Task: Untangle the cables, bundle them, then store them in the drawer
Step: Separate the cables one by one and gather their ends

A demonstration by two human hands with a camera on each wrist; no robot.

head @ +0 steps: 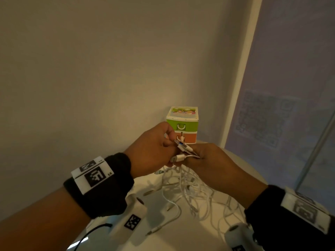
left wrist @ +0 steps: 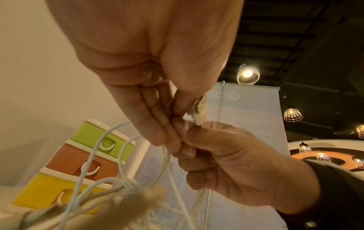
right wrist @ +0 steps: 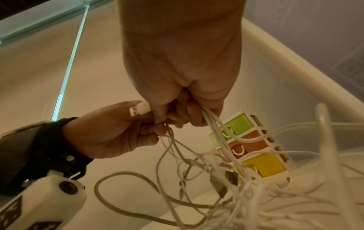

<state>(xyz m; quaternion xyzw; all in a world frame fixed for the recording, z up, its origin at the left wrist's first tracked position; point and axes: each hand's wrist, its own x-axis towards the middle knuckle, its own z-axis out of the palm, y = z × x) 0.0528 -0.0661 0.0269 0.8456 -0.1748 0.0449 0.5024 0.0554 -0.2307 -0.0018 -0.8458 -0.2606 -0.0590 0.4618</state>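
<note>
Hands raised together above white table (head: 181, 238), touching. Left hand (head: 154, 151): fingers pressed together, pinching USB plug (head: 179, 144). Right hand (head: 213, 163): fingers curled round gathered white cables (head: 188, 187); tangle hangs down onto table. Three-drawer unit (head: 183, 124) (green, orange, yellow) behind hands, drawers closed.

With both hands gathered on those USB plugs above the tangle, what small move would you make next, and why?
Probably draw one cable out: keep the right hand gripping the gathered strands and let the left hand pull its pinched USB plug up and away. The white cables below hang knotted onto the table, and the drawers of the drawer unit look closed, so bundling seems premature.
</note>
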